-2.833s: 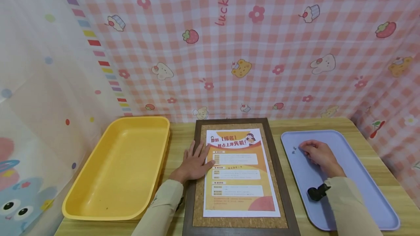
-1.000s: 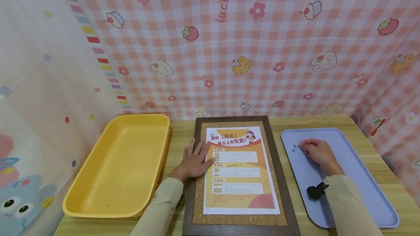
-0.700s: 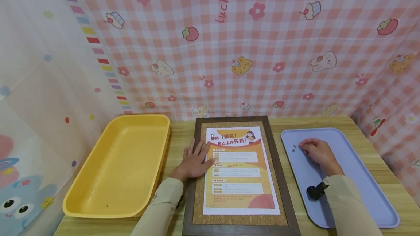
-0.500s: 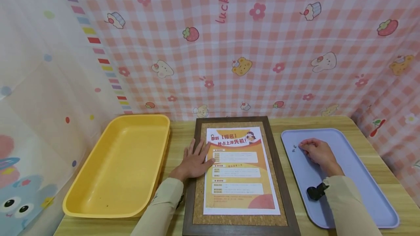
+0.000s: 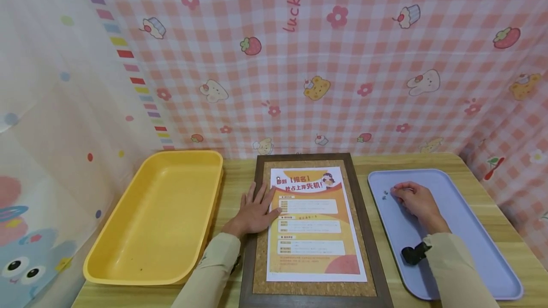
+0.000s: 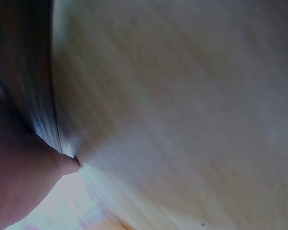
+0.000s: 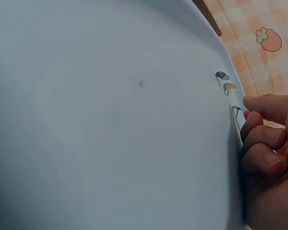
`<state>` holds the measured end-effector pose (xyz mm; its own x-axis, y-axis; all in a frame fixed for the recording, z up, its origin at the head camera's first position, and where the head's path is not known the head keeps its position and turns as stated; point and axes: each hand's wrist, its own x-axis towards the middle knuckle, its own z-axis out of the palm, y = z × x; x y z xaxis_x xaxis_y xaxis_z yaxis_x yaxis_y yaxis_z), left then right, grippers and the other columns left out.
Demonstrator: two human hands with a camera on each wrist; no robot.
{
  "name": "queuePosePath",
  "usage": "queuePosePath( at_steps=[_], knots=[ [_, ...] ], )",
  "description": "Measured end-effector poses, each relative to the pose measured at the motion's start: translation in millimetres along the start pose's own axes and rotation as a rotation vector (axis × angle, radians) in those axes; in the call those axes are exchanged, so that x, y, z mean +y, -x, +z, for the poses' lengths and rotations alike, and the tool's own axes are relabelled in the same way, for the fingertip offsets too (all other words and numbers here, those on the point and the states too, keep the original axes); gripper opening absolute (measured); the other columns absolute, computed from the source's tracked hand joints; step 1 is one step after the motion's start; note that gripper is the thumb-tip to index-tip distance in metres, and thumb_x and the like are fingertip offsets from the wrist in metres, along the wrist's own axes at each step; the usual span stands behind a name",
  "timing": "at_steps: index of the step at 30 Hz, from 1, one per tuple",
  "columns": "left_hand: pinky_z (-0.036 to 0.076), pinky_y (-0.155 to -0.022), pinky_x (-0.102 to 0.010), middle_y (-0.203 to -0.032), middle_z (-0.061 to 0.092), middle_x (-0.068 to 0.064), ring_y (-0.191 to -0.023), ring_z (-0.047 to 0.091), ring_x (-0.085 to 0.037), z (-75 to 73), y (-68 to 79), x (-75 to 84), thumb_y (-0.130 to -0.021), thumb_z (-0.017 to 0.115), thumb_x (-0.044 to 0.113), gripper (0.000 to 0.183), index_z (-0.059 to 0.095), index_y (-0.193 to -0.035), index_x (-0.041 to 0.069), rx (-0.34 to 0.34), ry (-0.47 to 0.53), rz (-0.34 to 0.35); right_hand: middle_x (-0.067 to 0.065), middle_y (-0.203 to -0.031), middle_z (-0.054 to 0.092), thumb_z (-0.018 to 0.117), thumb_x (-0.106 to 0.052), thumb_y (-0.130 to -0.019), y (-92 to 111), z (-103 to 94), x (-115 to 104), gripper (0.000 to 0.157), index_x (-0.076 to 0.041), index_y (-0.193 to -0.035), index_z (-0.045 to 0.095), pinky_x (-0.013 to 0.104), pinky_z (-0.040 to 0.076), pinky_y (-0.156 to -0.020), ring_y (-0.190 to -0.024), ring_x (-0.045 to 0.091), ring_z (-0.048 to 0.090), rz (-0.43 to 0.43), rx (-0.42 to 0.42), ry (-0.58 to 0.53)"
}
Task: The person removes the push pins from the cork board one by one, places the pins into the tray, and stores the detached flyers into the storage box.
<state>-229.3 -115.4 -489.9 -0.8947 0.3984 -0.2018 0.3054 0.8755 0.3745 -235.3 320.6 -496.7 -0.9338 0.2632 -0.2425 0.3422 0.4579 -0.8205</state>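
My left hand (image 5: 252, 213) lies flat with spread fingers across the left side of a cork board (image 5: 318, 289) in a dark wooden frame. Its fingertips and thumb rest on the left edge of an orange and white printed poster (image 5: 314, 246). Over the far left part of a lavender tray (image 5: 464, 251), my right hand (image 5: 417, 203) has its fingers curled. In the right wrist view its thumb and index fingertip pinch the edge of a thumbtack (image 7: 237, 109). Two more metal thumbtacks (image 7: 222, 75) lie close by on the tray.
A deep yellow tray (image 5: 217, 203) stands left of the board. Behind the wooden table (image 5: 233, 179) hangs a pink checked curtain (image 5: 274, 70). A black wrist camera (image 5: 414, 254) sits on the right wrist, low over the tray.
The head view shifts slightly. Both hands, the poster and the thumbtacks keep practically the same places.
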Motion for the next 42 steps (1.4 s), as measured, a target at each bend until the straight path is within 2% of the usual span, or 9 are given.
queuePosePath(
  at_steps=[8,16,23,28,36,42],
  knots=[
    [-0.002,-0.108,-0.062,-0.157,-0.005,-0.009,-0.141,-0.014,-0.035,-0.3,1.2,2.3,-0.097,0.034,0.051,0.068,0.009,-0.152,0.019,0.023,0.01,0.01,-0.008,-0.07,0.056,0.061,-0.036,-0.088,1.3,-1.3,0.4,0.042,-0.004,-0.115,0.056,0.027,0.041,-0.049,-0.058,0.007,0.048,-0.001,-0.004,0.001],
    [0.0,-0.109,-0.061,-0.156,-0.009,-0.012,-0.142,-0.013,-0.035,-0.2,2.3,3.2,-0.097,0.034,0.05,0.068,0.01,-0.152,0.018,0.029,0.018,0.003,-0.007,-0.069,0.057,0.059,-0.034,-0.09,5.2,-2.9,-2.7,0.041,-0.003,-0.115,0.055,0.026,0.04,-0.046,-0.052,0.006,0.045,-0.029,-0.033,-0.058],
    [-0.001,-0.109,-0.06,-0.156,-0.01,-0.014,-0.141,-0.014,-0.034,-0.1,1.8,1.9,-0.097,0.034,0.052,0.07,0.008,-0.152,0.018,0.023,0.021,-0.009,-0.007,-0.065,0.053,0.058,-0.038,-0.09,4.0,0.0,-15.0,0.044,-0.006,-0.12,0.055,0.027,0.041,-0.048,-0.053,0.007,0.045,-0.02,-0.026,-0.051],
    [-0.002,-0.108,-0.061,-0.156,-0.01,-0.014,-0.141,-0.014,-0.035,0.0,1.1,1.8,-0.097,0.034,0.052,0.07,0.008,-0.152,0.018,0.026,0.023,-0.009,-0.009,-0.059,0.05,0.061,-0.038,-0.089,4.6,6.5,-30.9,0.045,-0.004,-0.118,0.056,0.027,0.038,-0.046,-0.05,0.006,0.043,-0.087,-0.018,-0.055],
    [-0.004,-0.108,-0.061,-0.156,-0.01,-0.013,-0.141,-0.015,-0.037,-0.3,0.1,1.2,-0.097,0.033,0.053,0.07,0.008,-0.152,0.019,0.026,0.012,-0.014,-0.008,-0.055,0.045,0.06,-0.028,-0.092,5.7,22.3,-53.2,0.042,0.004,-0.118,0.052,0.024,0.032,-0.042,-0.045,0.005,0.036,-0.18,-0.172,-0.187],
    [-0.006,-0.109,-0.059,-0.156,-0.012,-0.012,-0.14,-0.017,-0.035,0.5,-0.8,0.1,-0.097,0.031,0.053,0.069,0.006,-0.152,0.02,0.008,0.027,-0.027,-0.009,-0.053,0.043,0.054,-0.02,-0.095,7.0,34.2,-64.7,0.037,0.007,-0.121,0.051,0.023,0.029,-0.04,-0.043,0.004,0.033,-0.225,-0.219,-0.213]
  ],
)
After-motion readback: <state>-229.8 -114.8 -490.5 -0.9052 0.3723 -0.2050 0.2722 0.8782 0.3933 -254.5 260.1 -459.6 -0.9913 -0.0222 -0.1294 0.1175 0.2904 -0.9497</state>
